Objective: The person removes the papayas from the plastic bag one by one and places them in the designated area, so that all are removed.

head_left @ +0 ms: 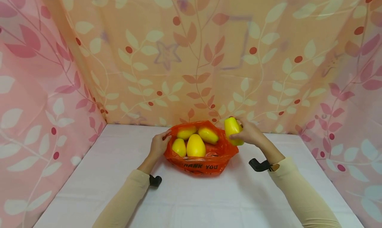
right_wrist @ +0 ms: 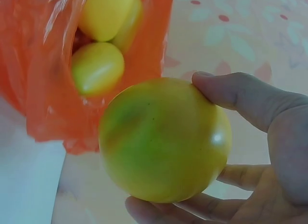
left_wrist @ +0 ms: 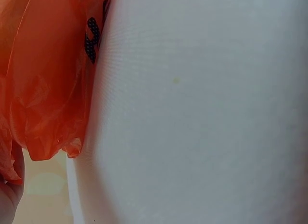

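Observation:
An orange-red plastic bag (head_left: 198,171) printed "THANK YOU" sits on the table with its mouth wide. Inside lie several yellow mangoes (head_left: 196,145), smooth and rounded. At the bag's left edge my left hand (head_left: 159,145) pinches the rim; in the left wrist view only a sliver of that hand shows behind the plastic (left_wrist: 48,89). My right hand (head_left: 250,132) grips another mango (head_left: 232,130) at the bag's right rim, raised above the tabletop. The right wrist view shows thumb and fingers around this mango (right_wrist: 166,139), which has a greenish patch.
A white cloth covers the table (head_left: 191,201). Patterned curtains (head_left: 185,55) in orange and pink, with leaf prints, hang behind it and along both sides. Black wrist mounts (head_left: 259,165) stick out from both sleeves.

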A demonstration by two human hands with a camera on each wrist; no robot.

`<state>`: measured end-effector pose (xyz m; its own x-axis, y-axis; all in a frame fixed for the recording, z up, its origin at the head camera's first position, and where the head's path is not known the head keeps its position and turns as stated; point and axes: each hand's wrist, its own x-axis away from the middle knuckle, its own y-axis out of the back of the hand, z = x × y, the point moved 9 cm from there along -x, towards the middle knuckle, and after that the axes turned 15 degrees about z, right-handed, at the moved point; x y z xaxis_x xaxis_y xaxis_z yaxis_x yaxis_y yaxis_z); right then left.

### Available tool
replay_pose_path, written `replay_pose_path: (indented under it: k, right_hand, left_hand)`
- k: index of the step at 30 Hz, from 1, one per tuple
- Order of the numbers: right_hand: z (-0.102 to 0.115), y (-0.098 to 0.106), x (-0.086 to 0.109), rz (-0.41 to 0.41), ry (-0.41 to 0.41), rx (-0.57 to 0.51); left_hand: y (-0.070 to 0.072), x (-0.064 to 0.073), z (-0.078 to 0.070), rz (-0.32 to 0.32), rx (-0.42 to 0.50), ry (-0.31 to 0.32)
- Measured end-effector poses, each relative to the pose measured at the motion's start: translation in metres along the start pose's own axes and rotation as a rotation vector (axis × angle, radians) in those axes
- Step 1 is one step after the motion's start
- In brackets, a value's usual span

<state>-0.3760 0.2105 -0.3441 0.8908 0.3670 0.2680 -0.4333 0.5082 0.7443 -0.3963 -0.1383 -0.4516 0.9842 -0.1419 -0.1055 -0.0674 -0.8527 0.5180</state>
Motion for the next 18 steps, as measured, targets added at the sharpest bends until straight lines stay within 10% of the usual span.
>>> replay_pose_path:
  k: [18]
  right_hand:
    - [-0.026, 0.023, 0.005, -0.031, -0.09, 0.037]
  left_hand:
    - [0.001, 0.002, -0.002, -0.002, -0.001, 0.002]
